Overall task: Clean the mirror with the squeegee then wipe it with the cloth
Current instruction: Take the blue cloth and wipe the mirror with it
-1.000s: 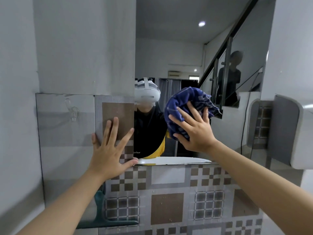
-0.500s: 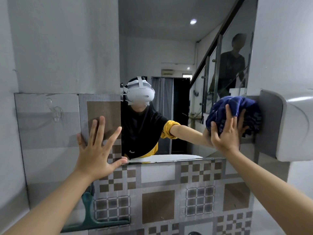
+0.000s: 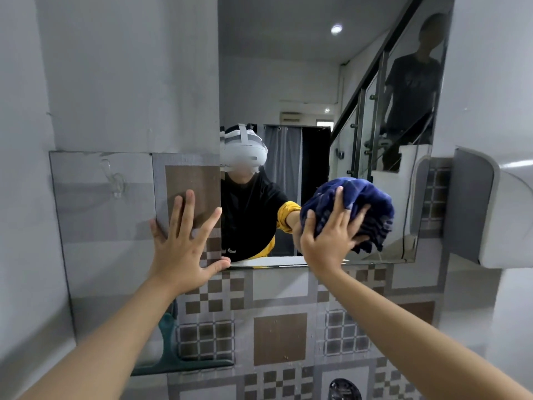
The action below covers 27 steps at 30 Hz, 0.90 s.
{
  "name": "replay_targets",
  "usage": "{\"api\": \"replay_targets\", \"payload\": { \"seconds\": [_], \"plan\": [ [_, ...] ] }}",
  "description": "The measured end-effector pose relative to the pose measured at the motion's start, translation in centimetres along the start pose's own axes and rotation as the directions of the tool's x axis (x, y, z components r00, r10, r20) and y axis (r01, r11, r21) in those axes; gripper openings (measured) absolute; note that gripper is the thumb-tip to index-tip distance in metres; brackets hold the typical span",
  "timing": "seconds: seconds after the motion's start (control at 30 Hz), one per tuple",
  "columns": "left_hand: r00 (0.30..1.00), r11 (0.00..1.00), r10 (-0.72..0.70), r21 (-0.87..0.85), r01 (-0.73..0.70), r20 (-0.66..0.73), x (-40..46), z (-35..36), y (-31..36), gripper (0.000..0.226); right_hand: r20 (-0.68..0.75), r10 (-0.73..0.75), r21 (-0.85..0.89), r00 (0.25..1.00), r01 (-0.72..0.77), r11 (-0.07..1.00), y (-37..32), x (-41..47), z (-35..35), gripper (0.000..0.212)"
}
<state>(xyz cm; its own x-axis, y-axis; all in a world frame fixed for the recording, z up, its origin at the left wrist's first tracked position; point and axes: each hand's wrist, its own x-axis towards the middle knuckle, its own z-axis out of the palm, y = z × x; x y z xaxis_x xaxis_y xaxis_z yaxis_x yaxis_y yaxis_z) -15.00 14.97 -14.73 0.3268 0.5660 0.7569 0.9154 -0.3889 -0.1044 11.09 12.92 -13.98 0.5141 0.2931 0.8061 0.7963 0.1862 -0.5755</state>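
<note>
- The right hand (image 3: pixel 331 243) is pressing the bunched blue cloth (image 3: pixel 363 209) against the mirror (image 3: pixel 302 82), at about 4 o'clock of the glass; its grip is clamped on the cloth, with fingers spread and curled over the bundle.
- The left hand (image 3: pixel 184 246) is resting flat on the tiled wall (image 3: pixel 279 336), at 9 o'clock from the cloth — its grip is apart, fingers straight and holding nothing, only the thumb touching the mirror's lower edge.
- The squeegee (image 3: pixel 173 356) is lying low at 7 o'clock, partly hidden behind the left forearm, so I judge that the squeegee part is done and the wiping step is the one in hand.
- To wipe well, the person should be keeping an even pressure and overlapping the passes, going row by row up toward 12 o'clock, where much of the glass is well apart from the cloth.
- The corner at 5 o'clock and the bottom edge are needing care — water probably is collecting there.
- The white dispenser (image 3: pixel 496 209) at 3 o'clock is just beside the mirror; strokes should be stopping short of it.
</note>
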Motion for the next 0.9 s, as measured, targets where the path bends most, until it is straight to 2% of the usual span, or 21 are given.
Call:
{"api": "replay_targets", "payload": {
  "seconds": [0.27, 0.5, 0.57, 0.67, 0.77, 0.83, 0.9],
  "plan": [
    [1.0, 1.0, 0.003, 0.006, -0.003, 0.0, -0.2, -0.3, 0.0, 0.103, 0.044, -0.192, 0.013, 0.98, 0.192, 0.981, -5.8, -2.7, 2.9, 0.062],
    [1.0, 0.999, 0.014, 0.029, -0.014, -0.007, -0.7, 0.0, -0.6, 0.095, 0.133, -0.438, -0.019, 0.889, 0.445, 0.896, -7.1, -4.2, 3.7, 0.066],
    [1.0, 0.999, 0.022, 0.031, -0.021, -0.012, -0.7, 0.1, -0.7, 0.094, 0.183, -0.544, -0.031, 0.819, 0.558, 0.829, -6.4, -4.5, 3.6, 0.063],
    [0.999, 0.999, 0.041, 0.031, -0.04, -0.023, -0.6, 0.4, -0.9, 0.093, 0.244, -0.721, -0.045, 0.649, 0.75, 0.66, -4.3, -4.3, 3.3, 0.062],
    [0.997, 0.998, 0.063, 0.034, -0.061, -0.041, -0.6, 0.5, -1.0, 0.092, 0.279, -0.816, -0.068, 0.507, 0.858, 0.51, -2.1, -3.0, 2.4, 0.062],
    [0.996, 0.996, 0.079, 0.036, -0.077, -0.051, -0.6, 0.5, -1.0, 0.09, 0.308, -0.835, -0.08, 0.456, 0.887, 0.455, -0.5, -1.8, 1.3, 0.06],
    [0.994, 0.996, 0.088, 0.033, -0.086, -0.063, -0.6, 0.4, -1.0, 0.089, 0.318, -0.833, -0.103, 0.453, 0.89, 0.444, 1.5, -0.7, 0.2, 0.06]
  ]
}}
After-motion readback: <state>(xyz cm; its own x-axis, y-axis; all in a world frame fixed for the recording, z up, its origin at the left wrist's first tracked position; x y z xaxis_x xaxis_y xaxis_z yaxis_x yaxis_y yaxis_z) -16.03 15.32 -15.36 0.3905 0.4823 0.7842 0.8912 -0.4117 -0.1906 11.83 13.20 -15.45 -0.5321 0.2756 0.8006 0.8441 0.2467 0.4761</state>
